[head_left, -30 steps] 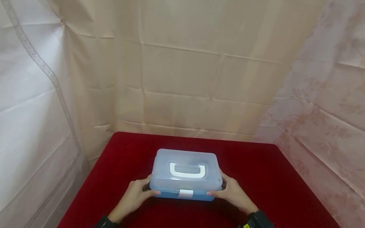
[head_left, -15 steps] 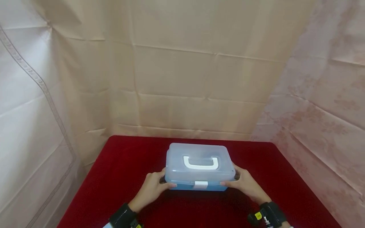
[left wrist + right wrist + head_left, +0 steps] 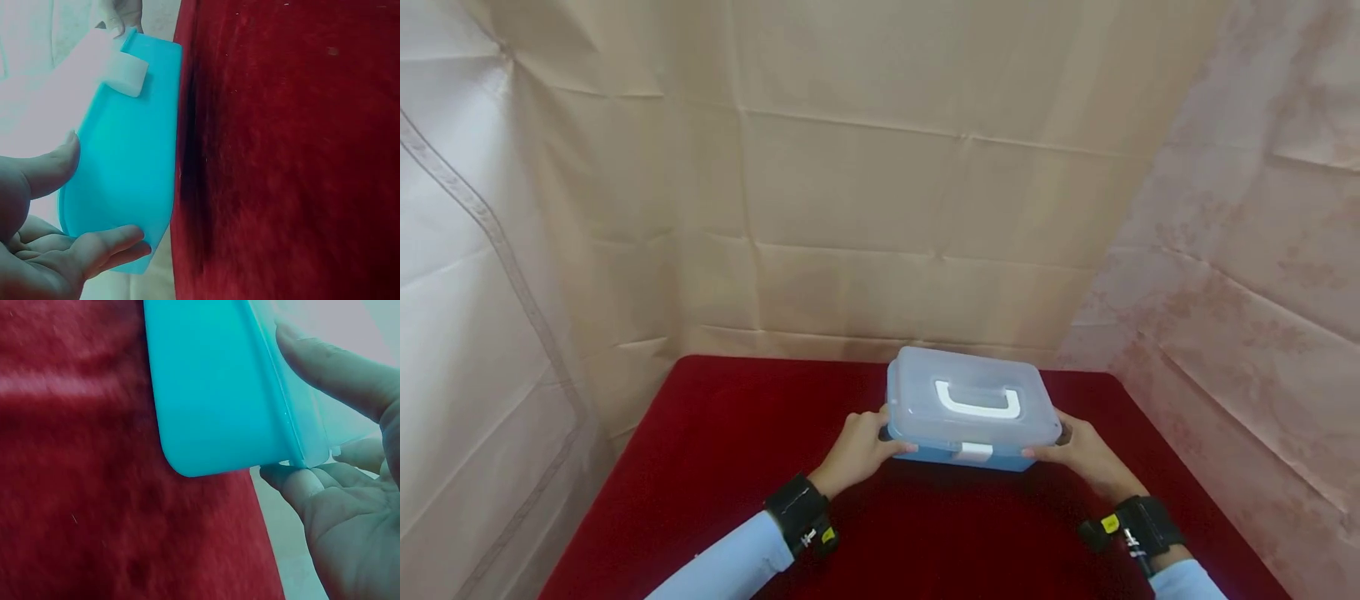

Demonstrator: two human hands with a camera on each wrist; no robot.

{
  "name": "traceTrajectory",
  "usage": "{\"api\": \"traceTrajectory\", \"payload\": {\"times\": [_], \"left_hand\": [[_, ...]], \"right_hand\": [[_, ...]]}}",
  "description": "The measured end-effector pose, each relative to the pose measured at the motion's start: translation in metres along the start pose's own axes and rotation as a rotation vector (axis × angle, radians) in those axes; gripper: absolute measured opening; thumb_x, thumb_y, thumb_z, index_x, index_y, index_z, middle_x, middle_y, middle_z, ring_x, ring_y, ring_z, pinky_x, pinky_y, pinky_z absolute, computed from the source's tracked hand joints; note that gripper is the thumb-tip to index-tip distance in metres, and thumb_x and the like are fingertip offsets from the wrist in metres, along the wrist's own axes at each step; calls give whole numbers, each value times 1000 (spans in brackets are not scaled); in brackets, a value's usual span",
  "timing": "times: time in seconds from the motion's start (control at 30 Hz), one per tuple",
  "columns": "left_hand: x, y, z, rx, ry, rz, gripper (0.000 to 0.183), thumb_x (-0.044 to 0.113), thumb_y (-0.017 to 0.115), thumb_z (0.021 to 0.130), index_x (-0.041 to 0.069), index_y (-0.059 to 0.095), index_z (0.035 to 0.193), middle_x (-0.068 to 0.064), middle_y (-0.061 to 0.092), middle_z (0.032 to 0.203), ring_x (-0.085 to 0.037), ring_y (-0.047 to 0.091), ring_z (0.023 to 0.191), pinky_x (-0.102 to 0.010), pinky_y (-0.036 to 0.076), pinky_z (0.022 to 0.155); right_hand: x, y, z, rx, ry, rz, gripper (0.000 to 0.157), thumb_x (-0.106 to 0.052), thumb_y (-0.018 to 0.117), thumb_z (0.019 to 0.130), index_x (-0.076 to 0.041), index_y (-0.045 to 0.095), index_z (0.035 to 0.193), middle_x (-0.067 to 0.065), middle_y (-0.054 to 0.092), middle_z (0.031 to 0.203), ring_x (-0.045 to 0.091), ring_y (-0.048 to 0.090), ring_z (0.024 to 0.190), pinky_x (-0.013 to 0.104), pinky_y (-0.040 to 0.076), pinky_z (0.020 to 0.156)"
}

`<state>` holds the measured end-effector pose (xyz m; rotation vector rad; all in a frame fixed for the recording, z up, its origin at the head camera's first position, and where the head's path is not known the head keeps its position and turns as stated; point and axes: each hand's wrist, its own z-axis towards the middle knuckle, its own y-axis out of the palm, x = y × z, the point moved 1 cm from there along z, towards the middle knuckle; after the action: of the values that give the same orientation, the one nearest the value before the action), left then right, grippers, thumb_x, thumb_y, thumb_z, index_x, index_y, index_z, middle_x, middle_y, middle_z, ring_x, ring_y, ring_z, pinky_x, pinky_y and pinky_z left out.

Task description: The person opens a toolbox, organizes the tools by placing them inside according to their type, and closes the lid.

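A plastic storage box with a blue base, a translucent lid, a white carry handle and a white front latch is held between both hands in the head view. My left hand grips its left end, thumb on the front edge and fingers along the side. At the other end my right hand grips it the same way. The lid is closed. In the left wrist view the blue base shows between thumb and fingers. The right wrist view shows the base's rounded corner close to the red cloth.
Red cloth covers the table, whose far edge lies just behind the box. A beige curtain hangs behind it. Pale fabric hangs at the left and patterned pink fabric at the right.
Both hands have carried the box to the right and farther back toward the table's far edge. It is now turned slightly, and more of both forearms shows.
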<state>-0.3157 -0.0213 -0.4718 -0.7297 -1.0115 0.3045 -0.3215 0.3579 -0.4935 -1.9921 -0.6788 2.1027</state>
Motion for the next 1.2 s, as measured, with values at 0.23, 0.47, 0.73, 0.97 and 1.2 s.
{"api": "traceTrajectory", "payload": {"times": [0.23, 0.47, 0.73, 0.97, 1.2], "left_hand": [[5, 19, 17, 5, -16, 3, 51, 39, 76, 83, 4, 64, 118, 2, 67, 86, -8, 52, 70, -18, 45, 59], [11, 35, 28, 47, -53, -5, 53, 35, 79, 81, 6, 63, 122, 3, 69, 90, -8, 52, 68, -18, 44, 57], [17, 53, 38, 50, -65, -22, 52, 36, 79, 80, 6, 64, 119, 5, 66, 82, -7, 50, 67, -17, 43, 55], [17, 64, 36, 64, -103, -44, 49, 34, 80, 79, 5, 66, 116, 5, 66, 82, -8, 48, 66, -17, 42, 54], [17, 71, 29, 79, -122, -12, 45, 38, 79, 79, 7, 68, 109, 5, 67, 83, -5, 48, 67, -17, 42, 56]], "right_hand": [[14, -21, 5, -4, -3, 8, 82, -25, 78, 83, -20, 36, 152, 9, 56, 133, 32, 57, 112, 48, 49, 93], [19, -35, 10, -7, -40, 23, 78, -21, 76, 85, -24, 36, 153, 8, 56, 134, 32, 55, 115, 50, 46, 96], [32, -47, 6, 4, 5, 17, 81, -23, 76, 85, -19, 33, 154, 10, 54, 135, 32, 55, 116, 51, 46, 96], [37, -50, 8, -1, 9, 15, 80, -22, 74, 87, -21, 31, 155, 10, 52, 137, 34, 51, 119, 55, 42, 99], [41, -46, 5, 19, -4, -7, 80, -24, 72, 89, -22, 28, 156, 9, 47, 142, 33, 45, 123, 56, 39, 101]]}}
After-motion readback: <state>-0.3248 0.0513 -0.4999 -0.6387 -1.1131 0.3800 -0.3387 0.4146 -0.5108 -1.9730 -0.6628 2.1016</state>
